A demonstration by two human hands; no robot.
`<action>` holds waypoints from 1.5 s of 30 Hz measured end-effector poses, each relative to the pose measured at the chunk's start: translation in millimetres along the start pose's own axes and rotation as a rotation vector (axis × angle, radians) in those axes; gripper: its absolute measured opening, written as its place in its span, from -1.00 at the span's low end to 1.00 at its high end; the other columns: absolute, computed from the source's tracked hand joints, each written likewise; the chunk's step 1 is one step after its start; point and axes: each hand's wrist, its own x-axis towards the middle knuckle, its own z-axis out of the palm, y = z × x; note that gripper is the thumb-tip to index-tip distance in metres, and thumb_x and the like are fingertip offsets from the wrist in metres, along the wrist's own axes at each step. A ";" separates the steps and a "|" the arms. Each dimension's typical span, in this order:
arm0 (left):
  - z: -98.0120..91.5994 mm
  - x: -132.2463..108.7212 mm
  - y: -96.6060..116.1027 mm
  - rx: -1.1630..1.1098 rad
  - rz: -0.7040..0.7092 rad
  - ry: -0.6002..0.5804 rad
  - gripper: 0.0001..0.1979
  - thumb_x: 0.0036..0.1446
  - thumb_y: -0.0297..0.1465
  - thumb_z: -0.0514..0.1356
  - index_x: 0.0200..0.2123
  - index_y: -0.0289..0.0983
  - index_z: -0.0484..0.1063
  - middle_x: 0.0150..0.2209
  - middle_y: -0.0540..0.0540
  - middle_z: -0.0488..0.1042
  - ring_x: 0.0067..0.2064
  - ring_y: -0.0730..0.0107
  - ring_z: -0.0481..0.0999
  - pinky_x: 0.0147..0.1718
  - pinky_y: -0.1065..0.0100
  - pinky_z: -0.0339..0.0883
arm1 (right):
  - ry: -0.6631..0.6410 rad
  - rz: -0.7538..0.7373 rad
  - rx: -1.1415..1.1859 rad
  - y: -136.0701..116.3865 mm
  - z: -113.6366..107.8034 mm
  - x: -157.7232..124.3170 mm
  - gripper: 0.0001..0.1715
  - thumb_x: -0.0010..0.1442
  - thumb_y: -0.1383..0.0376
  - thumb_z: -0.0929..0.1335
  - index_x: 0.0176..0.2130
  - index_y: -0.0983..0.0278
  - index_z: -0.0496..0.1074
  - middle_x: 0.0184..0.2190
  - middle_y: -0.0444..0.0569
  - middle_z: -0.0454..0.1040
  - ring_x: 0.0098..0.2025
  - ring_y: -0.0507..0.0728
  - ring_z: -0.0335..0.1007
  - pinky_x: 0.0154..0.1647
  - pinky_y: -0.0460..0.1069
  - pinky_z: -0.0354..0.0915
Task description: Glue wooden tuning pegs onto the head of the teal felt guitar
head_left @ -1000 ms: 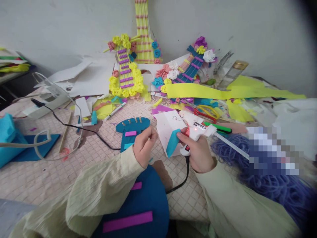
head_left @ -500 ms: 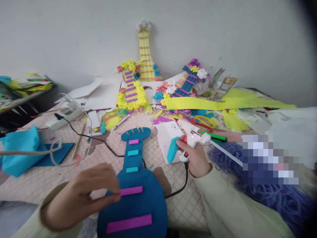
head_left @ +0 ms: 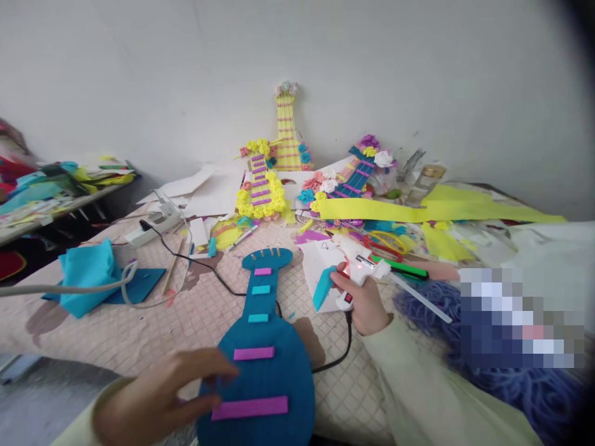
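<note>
A blue guitar-shaped cutout (head_left: pixel 264 378) lies on the table with its neck pointing away from me. Purple and light blue strips run across its neck and body. Over the left side of the body is my left hand (head_left: pixel 158 390), slightly blurred, its thumb and fingers apart with nothing between them. The thumb tip is by the left end of the lowest purple strip (head_left: pixel 255 407). My right hand (head_left: pixel 367 303) grips a white hot glue gun (head_left: pixel 360 266) whose small red light glows. A light blue strip (head_left: pixel 324 288) is also pinched in that hand.
Decorated paper guitars (head_left: pixel 263 186) lean against the wall. A blue yarn heap (head_left: pixel 515 396) lies at right, and yellow-handled scissors (head_left: pixel 388 241) lie behind the glue gun. A power strip (head_left: pixel 155 229), cords and folded blue paper (head_left: pixel 90 275) are at left.
My left hand has moved down from the upper purple strip toward the lowest one, and its fingers have parted. My right hand keeps the glue gun and light blue strip. The camera view has shifted.
</note>
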 end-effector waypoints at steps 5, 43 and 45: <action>23.6 110.3 33.0 -0.043 -0.017 0.209 -0.56 0.02 -0.24 0.14 -0.01 -0.25 0.31 -0.13 -0.18 0.45 -0.19 0.26 0.45 -0.22 0.26 0.35 | -0.011 -0.046 -0.001 -1.9 -1.6 -0.6 -0.64 -0.32 0.26 0.51 -0.44 0.32 0.42 -0.63 -0.17 0.43 -0.56 0.03 0.31 -0.50 -0.05 0.25; 4.1 111.5 -41.4 -1.133 -0.663 0.267 -0.64 -0.26 -0.36 0.37 -0.34 -0.27 0.34 -0.39 -0.04 0.50 -0.45 0.47 0.43 -0.58 0.50 0.09 | -0.408 0.288 0.238 18.6 20.6 -23.4 -0.63 -0.05 0.06 0.29 -0.45 0.29 0.48 -0.36 0.11 0.52 -0.18 0.26 0.41 -0.29 0.12 0.31; 6.2 116.6 -38.9 -1.123 -0.652 0.271 -0.61 -0.27 -0.37 0.37 -0.30 -0.27 0.36 -0.47 0.00 0.48 -0.48 0.48 0.42 -0.59 0.50 0.10 | -0.455 0.260 0.281 17.6 19.9 -22.5 -0.64 -0.06 0.07 0.29 -0.47 0.29 0.49 -0.29 0.12 0.51 -0.11 0.26 0.37 -0.23 0.13 0.30</action>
